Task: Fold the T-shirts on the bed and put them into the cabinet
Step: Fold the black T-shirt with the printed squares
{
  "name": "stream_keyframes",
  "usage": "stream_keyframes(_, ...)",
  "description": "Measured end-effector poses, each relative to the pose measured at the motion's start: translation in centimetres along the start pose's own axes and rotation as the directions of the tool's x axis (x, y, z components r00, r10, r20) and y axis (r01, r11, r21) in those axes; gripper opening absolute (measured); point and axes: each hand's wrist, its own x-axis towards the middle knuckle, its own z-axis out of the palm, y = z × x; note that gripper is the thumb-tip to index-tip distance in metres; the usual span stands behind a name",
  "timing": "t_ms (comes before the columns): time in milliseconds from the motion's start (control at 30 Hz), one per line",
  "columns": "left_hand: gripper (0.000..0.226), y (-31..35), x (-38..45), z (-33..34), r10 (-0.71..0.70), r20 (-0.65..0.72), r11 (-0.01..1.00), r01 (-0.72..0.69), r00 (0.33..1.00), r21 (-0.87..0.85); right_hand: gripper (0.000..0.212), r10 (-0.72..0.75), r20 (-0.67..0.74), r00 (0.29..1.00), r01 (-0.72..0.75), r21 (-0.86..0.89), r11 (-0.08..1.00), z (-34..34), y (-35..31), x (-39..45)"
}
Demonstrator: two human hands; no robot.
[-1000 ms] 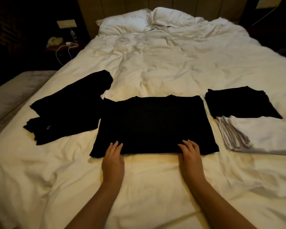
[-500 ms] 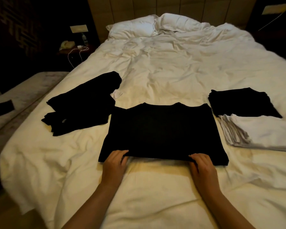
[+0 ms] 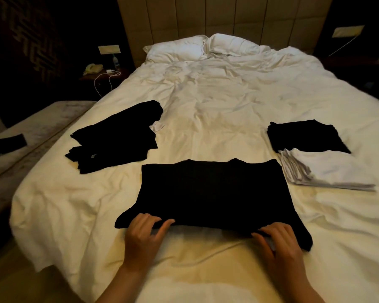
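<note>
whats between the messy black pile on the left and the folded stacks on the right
In the head view, only bare rumpled white duvet lies between the loose black pile and the folded stacks; the black T-shirt being folded sits nearer.

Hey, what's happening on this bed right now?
A person is folding laundry on a white-sheeted bed. Their left hand and right hand each pinch the near edge of a black T-shirt lying flat in front of them. A loose pile of black garments lies to the left; a folded black stack and a folded white stack lie to the right.
</note>
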Motion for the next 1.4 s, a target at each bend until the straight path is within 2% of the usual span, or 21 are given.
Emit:
stream_keyframes(133,0.045,0.3,1.5,0.3,0.047,-0.014,0.997,-0.046,0.999,0.056,0.031,0.001,-0.03,1.0,-0.001,-0.015,1.0,-0.2,-0.1,1.3)
stream_keyframes(300,0.044,-0.2,4.9,2.2,-0.007,0.066,0.999,0.004,0.998,0.039,0.036,0.003,-0.061,0.998,-0.011,-0.126,0.992,1.3,1.4,4.9)
stream_keyframes(533,0.052,-3.5,9.7,6.9,-0.058,0.267,0.991,0.023,0.962,0.133,0.048,-0.022,0.104,0.994,0.046,-0.236,0.971,4.7,5.1,11.5)
stream_keyframes(633,0.057,-4.4,11.5,9.0,-0.131,0.39,0.978,0.054,0.912,0.201,0.047,0.011,0.19,0.982,0.039,-0.259,0.965,6.3,6.6,13.2)
stream_keyframes(733,0.047,-5.1,13.2,11.2,-0.268,0.534,0.953,0.138,0.802,0.271,0.039,0.087,0.287,0.954,0.015,-0.334,0.942,8.3,8.0,14.9)
stream_keyframes(800,0.04,-5.7,14.2,12.6,-0.318,0.577,0.941,0.175,0.752,0.29,0.039,0.129,0.348,0.929,0.02,-0.393,0.92,9.7,8.9,16.0)
stream_keyframes(1000,0.042,-7.8,16.1,16.3,-0.307,0.639,0.943,0.136,0.705,0.303,0.044,0.182,0.449,0.875,0.051,-0.458,0.887,13.4,11.4,19.0)
stream_keyframes(1167,0.045,-9.0,16.6,18.3,-0.33,0.668,0.936,0.136,0.667,0.326,0.043,0.195,0.446,0.874,0.035,-0.456,0.889,15.2,13.2,19.4)
stream_keyframes(1400,0.051,-10.9,15.5,19.9,-0.373,0.563,0.912,0.18,0.738,0.369,0.04,0.29,0.349,0.891,-0.122,-0.432,0.894,16.5,15.0,19.0)
